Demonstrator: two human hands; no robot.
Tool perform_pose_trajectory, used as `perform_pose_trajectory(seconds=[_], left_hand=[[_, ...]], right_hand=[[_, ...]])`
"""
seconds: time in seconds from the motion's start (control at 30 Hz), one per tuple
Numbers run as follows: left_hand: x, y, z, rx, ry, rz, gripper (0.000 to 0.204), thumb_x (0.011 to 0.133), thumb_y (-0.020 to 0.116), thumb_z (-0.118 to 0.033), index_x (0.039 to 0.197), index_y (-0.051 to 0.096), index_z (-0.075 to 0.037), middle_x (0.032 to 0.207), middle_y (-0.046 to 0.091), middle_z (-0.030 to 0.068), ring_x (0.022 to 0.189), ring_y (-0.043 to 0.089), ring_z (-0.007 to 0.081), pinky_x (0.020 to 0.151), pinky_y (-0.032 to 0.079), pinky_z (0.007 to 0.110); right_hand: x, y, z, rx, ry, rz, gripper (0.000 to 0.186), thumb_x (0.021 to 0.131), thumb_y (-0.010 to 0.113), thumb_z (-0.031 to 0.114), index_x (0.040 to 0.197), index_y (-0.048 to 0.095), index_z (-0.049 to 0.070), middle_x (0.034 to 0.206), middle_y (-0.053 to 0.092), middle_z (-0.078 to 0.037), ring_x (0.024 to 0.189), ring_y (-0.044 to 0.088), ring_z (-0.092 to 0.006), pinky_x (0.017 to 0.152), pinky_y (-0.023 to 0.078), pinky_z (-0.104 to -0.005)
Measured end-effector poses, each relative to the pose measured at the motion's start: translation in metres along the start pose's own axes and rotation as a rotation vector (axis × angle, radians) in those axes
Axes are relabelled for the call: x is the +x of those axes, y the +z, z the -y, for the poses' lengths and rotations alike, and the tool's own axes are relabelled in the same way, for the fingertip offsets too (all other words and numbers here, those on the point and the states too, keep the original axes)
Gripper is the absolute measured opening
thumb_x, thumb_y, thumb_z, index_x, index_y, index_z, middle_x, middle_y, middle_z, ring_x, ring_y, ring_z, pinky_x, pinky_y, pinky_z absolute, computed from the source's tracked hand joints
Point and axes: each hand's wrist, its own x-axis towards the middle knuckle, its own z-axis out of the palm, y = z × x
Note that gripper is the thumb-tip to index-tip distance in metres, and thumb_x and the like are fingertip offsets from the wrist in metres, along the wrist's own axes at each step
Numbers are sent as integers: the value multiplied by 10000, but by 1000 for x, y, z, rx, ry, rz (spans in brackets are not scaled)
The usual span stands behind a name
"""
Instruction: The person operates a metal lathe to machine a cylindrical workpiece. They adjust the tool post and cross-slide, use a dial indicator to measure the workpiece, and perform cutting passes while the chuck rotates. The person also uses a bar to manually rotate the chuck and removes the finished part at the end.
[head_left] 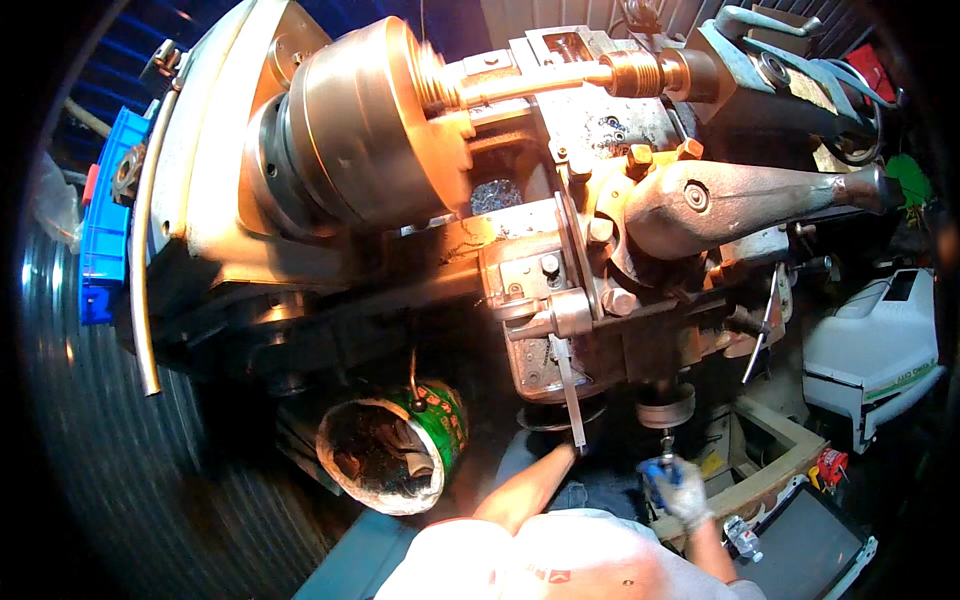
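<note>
My left forearm (pixel 530 488) reaches up to a dark band at the wrist, beside the lower end of a flat metal strip (pixel 570 390). The left hand itself is lost in shadow near a dark handwheel (pixel 560 415). To the right, my right hand (pixel 685 492), in a white glove with blue fingers, is closed around the end of a short handle (pixel 667 440) below a round metal collar (pixel 667 408). Above stands a lathe. Its large chuck (pixel 360 130) has blurred jaws and holds a long shaft (pixel 540 85), whose far end meets the tailstock centre (pixel 640 75).
A tool post (pixel 610 215) carries a thick lever (pixel 740 200) pointing right. Below the chuck is a white-rimmed bucket (pixel 385 505) with dark contents. A blue crate (pixel 105 235) stands far left, a wooden frame (pixel 790 465) and dark flat panel (pixel 810 545) lower right.
</note>
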Motion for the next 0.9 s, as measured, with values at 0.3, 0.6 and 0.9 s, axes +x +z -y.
perform_pose_trajectory(seconds=[0.3, 0.6, 0.9], left_hand=[[-58, -127, -31, 97, 195, -209, 356, 967, 471, -144, 1309, 505, -52, 1298, 534, 69, 1140, 526, 175, 1002, 413, 322], [14, -36, -15, -312, 77, -154, 381, 974, 458, -167, 1338, 487, -57, 1367, 500, 72, 1203, 504, 185, 1047, 381, 324], [-123, -78, -77, 614, 131, 63, 358, 948, 492, -186, 1286, 544, -77, 1269, 576, 68, 1144, 545, 180, 1000, 412, 312]], right_hand=[[81, 33, -117, -1159, -363, -181, 205, 833, 619, 120, 1012, 646, 23, 841, 657, -114, 734, 597, -254, 727, 499, -354], [61, -50, -51, -717, -364, -242, 158, 810, 640, 147, 926, 676, 45, 711, 660, -129, 583, 625, -246, 526, 504, -353], [4, -27, 48, 72, 227, 229, 289, 843, 550, 37, 1109, 664, 35, 850, 679, -59, 597, 589, -96, 573, 514, -231]])
